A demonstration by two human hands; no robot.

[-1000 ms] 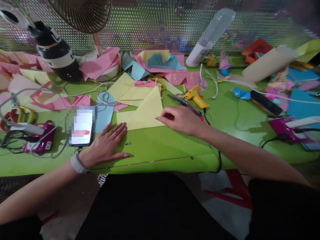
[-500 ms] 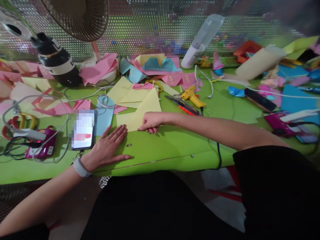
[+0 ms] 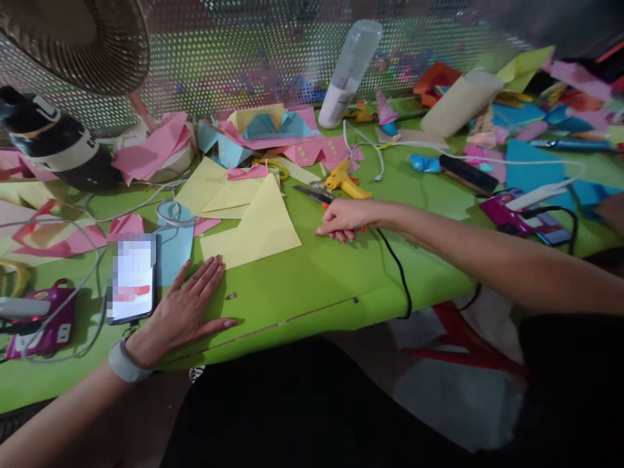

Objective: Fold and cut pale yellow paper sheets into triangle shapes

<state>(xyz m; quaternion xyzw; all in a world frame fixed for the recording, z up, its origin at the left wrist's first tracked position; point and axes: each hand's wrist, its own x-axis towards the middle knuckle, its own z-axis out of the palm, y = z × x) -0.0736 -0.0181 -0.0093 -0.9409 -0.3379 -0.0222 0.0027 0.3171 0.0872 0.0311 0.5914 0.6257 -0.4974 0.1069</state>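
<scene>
A folded sheet of pale yellow paper [image 3: 256, 227] lies on the green table, with a pointed flap at its upper right. My left hand [image 3: 188, 305] rests flat beside it, fingers stretched, the tips touching its lower left edge. To the right of the sheet, my right hand [image 3: 347, 220] is curled into a loose fist with the thumb forward; nothing shows in it. Behind that hand, partly covered, lies a cutter with a dark blade and red-orange parts [image 3: 312, 193]. A yellow glue gun [image 3: 347, 181] lies just beyond.
Left of my left hand lies a phone [image 3: 132, 276] over blue paper [image 3: 174, 244]. A purple power strip [image 3: 61, 322] with cables sits further left. Folded papers, a black bottle [image 3: 63, 140], a fan [image 3: 82, 39] and a clear bottle [image 3: 348, 75] line the back. A black cord [image 3: 402, 273] hangs over the front edge.
My right fist has slid right, off the yellow paper and over the cutter. My left hand keeps its place by the sheet. The camera view has turned to the right.
</scene>
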